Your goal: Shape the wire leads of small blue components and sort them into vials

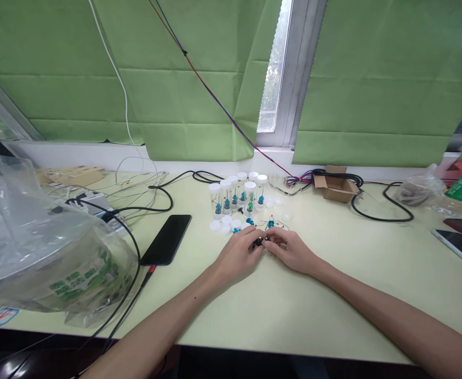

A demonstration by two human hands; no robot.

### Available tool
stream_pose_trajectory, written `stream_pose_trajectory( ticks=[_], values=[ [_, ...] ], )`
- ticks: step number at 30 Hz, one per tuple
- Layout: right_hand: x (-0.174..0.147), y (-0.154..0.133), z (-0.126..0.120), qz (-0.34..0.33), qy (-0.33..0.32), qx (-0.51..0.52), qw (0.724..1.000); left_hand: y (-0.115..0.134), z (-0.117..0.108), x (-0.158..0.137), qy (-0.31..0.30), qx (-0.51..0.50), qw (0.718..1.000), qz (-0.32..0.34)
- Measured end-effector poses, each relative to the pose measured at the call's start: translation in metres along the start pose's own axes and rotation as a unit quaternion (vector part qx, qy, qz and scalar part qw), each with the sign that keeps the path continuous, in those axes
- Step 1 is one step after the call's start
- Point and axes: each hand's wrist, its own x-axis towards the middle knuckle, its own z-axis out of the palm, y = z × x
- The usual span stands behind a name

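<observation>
Green blinds (pixel 199 100) hang across the window, a strip of daylight showing between them, and below runs the pale worktop (pixel 333 300) where it's all happening. Dead centre, left hand (pixel 236 255) and right hand (pixel 292 251) come together over one small dark part (pixel 257 242), fingertips pinching it from both sides; it's mostly covered, so its exact shape I can't tell. Two hands on something so tiny looks like a choice for control, one to steady, one to work. Both forearms reach in low over the worktop, which probably helps too. Just beyond the knuckles lies a blue component with thin wire legs (pixel 271 223), within easy reach. Behind it, clear vials with white caps (pixel 249 200) stand upright in a tight cluster, blue or green pieces inside, perhaps bunched so none gets knocked. Loose white caps (pixel 215 226) lie in front of them, handy for the fingers. Over on the left, a black smartphone (pixel 166 239) lies flat, a red-tipped cable (pixel 151 269) at its near end, presumably for charging, and well clear of the elbows. Further right, an open cardboard box (pixel 335 188) sits back among the cords.
</observation>
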Motion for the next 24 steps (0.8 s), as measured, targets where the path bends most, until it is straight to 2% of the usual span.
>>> stream_pose_trajectory(
  ticks=[24],
  values=[
    [0.0003,0.0014,0.0002,-0.01,0.0,-0.022,1.0,-0.0015,0.001,-0.0006,0.002,0.005,1.0,0.002]
  ],
)
